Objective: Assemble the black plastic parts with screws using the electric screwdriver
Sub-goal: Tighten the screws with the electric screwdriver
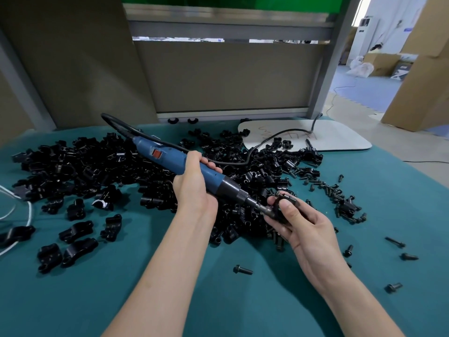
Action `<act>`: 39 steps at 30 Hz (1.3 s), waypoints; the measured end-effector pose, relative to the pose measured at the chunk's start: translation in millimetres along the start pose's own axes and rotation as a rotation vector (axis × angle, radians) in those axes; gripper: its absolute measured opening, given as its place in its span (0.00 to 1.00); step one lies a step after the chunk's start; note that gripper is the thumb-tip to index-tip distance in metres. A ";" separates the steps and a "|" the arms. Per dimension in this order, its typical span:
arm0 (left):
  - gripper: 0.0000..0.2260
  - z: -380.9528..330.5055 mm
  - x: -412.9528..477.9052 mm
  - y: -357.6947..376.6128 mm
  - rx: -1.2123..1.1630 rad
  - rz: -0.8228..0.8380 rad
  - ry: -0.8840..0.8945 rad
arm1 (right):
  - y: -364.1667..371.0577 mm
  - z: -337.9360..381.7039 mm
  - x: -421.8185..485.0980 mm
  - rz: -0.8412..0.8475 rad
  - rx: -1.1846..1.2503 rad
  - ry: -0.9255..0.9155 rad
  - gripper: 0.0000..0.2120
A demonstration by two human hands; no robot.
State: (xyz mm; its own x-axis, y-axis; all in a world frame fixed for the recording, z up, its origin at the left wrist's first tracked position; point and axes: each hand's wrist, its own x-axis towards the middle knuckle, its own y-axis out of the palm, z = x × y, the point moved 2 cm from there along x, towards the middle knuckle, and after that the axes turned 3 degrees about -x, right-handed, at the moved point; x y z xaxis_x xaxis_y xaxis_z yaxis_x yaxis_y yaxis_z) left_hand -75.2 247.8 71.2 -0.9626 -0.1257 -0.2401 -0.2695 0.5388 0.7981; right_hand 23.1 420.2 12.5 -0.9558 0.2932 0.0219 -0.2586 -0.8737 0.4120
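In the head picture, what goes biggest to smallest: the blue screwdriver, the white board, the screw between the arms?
Largest: the blue screwdriver and the white board look alike; the board sits farther, so I can't rank them.
Smallest: the screw.

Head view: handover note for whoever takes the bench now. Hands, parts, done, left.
Left hand grips the blue electric screwdriver, bit at the black part pinched in the right hand.
Pile of black parts lies behind on the green cloth; loose screws scattered to the right.
Done: whether its screw is seated cannot be told.
Left: finish it, then work through the pile.
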 end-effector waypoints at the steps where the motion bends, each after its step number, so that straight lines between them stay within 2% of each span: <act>1: 0.09 0.7 -0.1 -1.5 0.000 -0.024 -0.005 | 0.2 0.2 -0.3 0.000 -0.021 -0.017 0.18; 4: 0.10 1.5 0.6 -4.7 0.014 -0.118 -0.011 | 2.9 2.7 -3.6 0.034 -0.143 -0.092 0.17; 6: 0.11 0.3 2.5 -6.9 0.054 -0.193 -0.003 | 4.7 4.2 -7.3 0.041 -0.316 -0.155 0.18; 9: 0.09 -3.8 7.0 -11.9 0.050 -0.275 -0.012 | 8.5 3.9 -10.8 0.063 -0.548 -0.218 0.16; 11: 0.07 -6.4 9.2 -14.0 0.044 -0.292 -0.024 | 11.8 3.7 -13.1 0.082 -0.602 -0.249 0.15; 26: 0.06 -15.5 10.6 -11.9 0.038 -0.255 -0.040 | 22.9 1.5 -20.5 0.073 -0.620 -0.337 0.13; 32: 0.06 -25.1 18.9 -15.6 0.061 -0.202 -0.081 | 22.1 6.7 -23.7 0.144 -0.626 -0.316 0.13; 36: 0.06 -40.8 25.0 -20.0 -0.018 -0.230 0.002 | 13.8 9.7 -23.3 0.088 -0.613 -0.300 0.12; 39: 0.06 -41.9 23.2 -19.9 -0.065 -0.225 -0.019 | 15.4 8.5 -22.5 0.087 -0.639 -0.285 0.12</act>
State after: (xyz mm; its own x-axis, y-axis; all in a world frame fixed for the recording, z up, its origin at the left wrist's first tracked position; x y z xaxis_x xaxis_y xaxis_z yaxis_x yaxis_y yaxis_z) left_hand -93.4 199.4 72.9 -0.8776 -0.2201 -0.4258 -0.4788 0.4446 0.7571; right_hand 41.8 403.5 26.1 -0.9256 0.2256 0.3040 -0.2977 -0.9299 -0.2162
